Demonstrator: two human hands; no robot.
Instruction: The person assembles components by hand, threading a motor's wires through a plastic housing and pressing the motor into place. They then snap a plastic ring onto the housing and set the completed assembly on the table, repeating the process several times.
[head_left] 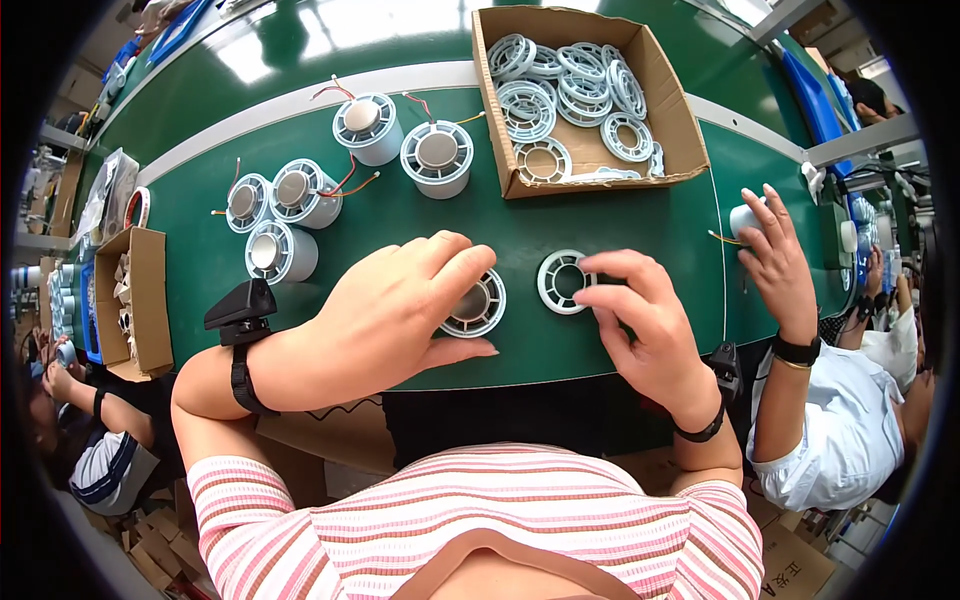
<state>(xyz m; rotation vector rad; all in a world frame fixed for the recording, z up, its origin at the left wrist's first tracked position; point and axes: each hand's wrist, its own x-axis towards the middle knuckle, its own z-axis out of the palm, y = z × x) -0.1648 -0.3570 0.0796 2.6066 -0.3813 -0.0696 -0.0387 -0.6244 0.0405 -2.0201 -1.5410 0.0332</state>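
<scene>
My left hand (400,300) is wrapped round a small motor unit (475,305), a pale-blue round part with a grey metal disc inside a spoked ring. Its thumb lies along the near side and the hand hides much of the unit. To the right, my right hand (645,315) has its fingertips at the right rim of a loose pale-blue spoked ring (562,282), with the thumb a little lower. Several more pale-blue cylindrical motor units (437,160) stand upright at the far left, metal discs up, thin wires sticking out.
A cardboard box (690,165) of pale-blue rings stands at the far middle of the green table (400,225). Another cardboard box (150,310) with small parts is at the left. A co-worker's hand (780,260) holds a pale-blue part at the right; another person sits at the left.
</scene>
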